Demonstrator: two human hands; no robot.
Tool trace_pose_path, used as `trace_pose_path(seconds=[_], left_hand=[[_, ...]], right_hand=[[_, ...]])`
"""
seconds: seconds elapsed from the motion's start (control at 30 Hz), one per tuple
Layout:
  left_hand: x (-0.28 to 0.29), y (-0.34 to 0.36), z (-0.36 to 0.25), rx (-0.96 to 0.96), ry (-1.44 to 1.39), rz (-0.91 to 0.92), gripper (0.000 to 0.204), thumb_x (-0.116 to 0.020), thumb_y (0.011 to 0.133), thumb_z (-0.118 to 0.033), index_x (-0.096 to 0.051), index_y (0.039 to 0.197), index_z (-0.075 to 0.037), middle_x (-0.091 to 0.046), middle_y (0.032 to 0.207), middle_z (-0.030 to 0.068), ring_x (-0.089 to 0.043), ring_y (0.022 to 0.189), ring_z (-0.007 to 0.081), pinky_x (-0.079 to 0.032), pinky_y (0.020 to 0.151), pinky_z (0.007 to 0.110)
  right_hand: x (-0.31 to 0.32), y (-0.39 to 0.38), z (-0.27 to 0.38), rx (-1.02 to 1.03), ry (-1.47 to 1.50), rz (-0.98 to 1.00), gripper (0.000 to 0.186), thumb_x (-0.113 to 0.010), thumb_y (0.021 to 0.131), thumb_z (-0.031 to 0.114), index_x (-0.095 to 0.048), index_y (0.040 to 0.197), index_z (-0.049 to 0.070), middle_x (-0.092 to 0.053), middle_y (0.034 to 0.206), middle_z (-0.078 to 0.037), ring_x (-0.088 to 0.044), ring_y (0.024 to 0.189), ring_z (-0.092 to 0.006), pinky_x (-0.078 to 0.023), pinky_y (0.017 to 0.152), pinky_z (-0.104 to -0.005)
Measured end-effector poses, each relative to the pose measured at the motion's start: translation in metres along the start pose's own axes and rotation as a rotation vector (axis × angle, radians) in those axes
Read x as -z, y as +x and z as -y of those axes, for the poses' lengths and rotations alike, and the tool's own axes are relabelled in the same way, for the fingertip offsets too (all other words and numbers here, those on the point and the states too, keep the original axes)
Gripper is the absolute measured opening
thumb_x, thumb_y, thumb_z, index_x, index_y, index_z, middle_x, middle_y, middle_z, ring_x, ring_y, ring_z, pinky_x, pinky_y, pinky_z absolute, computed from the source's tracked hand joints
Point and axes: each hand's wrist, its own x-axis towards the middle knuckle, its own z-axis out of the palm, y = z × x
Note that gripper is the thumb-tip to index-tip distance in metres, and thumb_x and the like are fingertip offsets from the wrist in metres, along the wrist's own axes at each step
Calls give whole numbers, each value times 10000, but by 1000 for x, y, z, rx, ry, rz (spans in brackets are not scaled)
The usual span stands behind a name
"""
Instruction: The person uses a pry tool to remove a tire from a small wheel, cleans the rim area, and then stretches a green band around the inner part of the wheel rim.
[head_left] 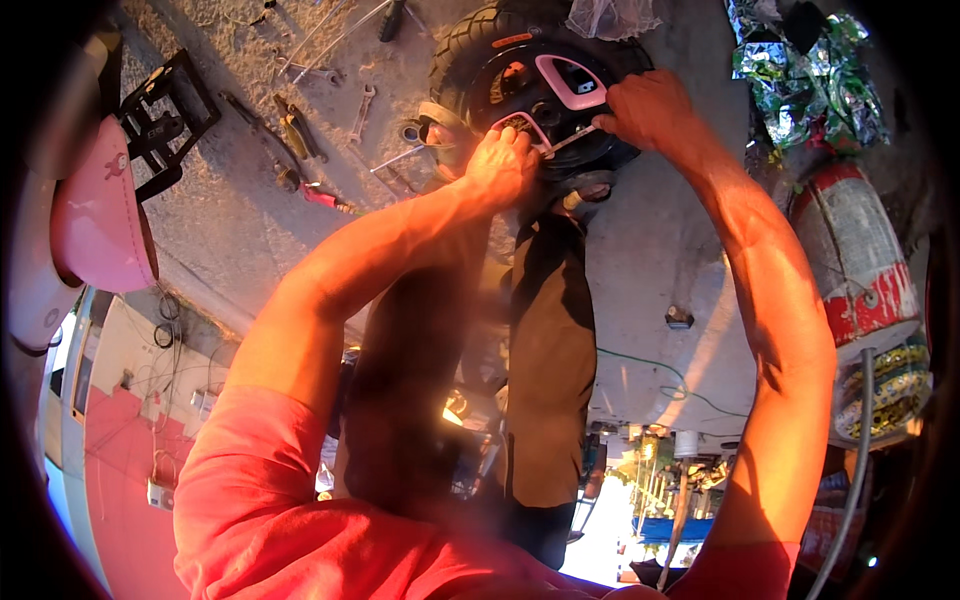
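Note:
A black tyre (455,50) on a black wheel with pink-edged spokes (550,75) lies at the top centre, between my feet (590,195). My right hand (645,110) is closed on a slim metal bar (572,138) that lies across the lower right of the wheel. My left hand (500,160) rests at the wheel's lower left, fingers curled over a pink-edged spoke near the bar's other end; what lies under the fingertips is partly hidden.
Spanners (362,112), pliers (298,130) and several other tools lie on the dusty ground at left. A pink scooter panel (100,220) stands at the left edge. At right are a red-and-white cylinder (850,250), shiny foil material (810,70) and a green cord (680,390).

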Motion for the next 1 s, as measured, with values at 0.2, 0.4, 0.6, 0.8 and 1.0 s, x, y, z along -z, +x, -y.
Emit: trace_pose_path(seconds=[0.2, 0.4, 0.6, 0.8, 1.0], left_hand=[[-1, -4, 7, -10, 101, -55, 248, -534, 890, -228, -710, 1005, -96, -628, 1051, 95, -565, 1037, 263, -414, 875, 400], [3, 12, 7, 56, 25, 107, 315, -608, 785, -160, -666, 1069, -39, -598, 1134, 171, -554, 1078, 325, -427, 883, 425], [-11, 12, 7, 24, 83, -28, 331, -603, 794, -184, -672, 1078, -28, -594, 1103, 203, -562, 1050, 353, -438, 874, 427], [-11, 11, 10, 8, 82, -142, 242, -512, 904, -224, -689, 951, -67, -622, 957, 149, -574, 919, 287, -429, 796, 410], [13, 20, 9, 120, -100, 121, 249, -582, 882, -255, -712, 984, -69, -665, 1024, 152, -628, 983, 342, -491, 860, 420]], right_hand=[[-20, -13, 3, -54, 68, -22, 483, -619, 877, 528, -733, 784, 68, -714, 795, -138, -695, 823, -332, -511, 748, -465], [-1, 3, 8, -2, -29, -69, 471, -652, 845, 531, -738, 770, 74, -716, 780, -110, -695, 834, -300, -486, 809, -436], [-5, 15, -2, 78, -56, -104, 454, -688, 803, 540, -754, 770, 92, -708, 733, -92, -690, 809, -283, -467, 834, -399], [-2, 18, 5, 60, -38, -142, 453, -715, 767, 547, -759, 745, 97, -704, 713, -97, -691, 766, -287, -476, 808, -403], [1, 21, 3, 41, -22, -132, 420, -755, 725, 533, -754, 721, 113, -708, 715, -96, -696, 764, -268, -481, 785, -381]])
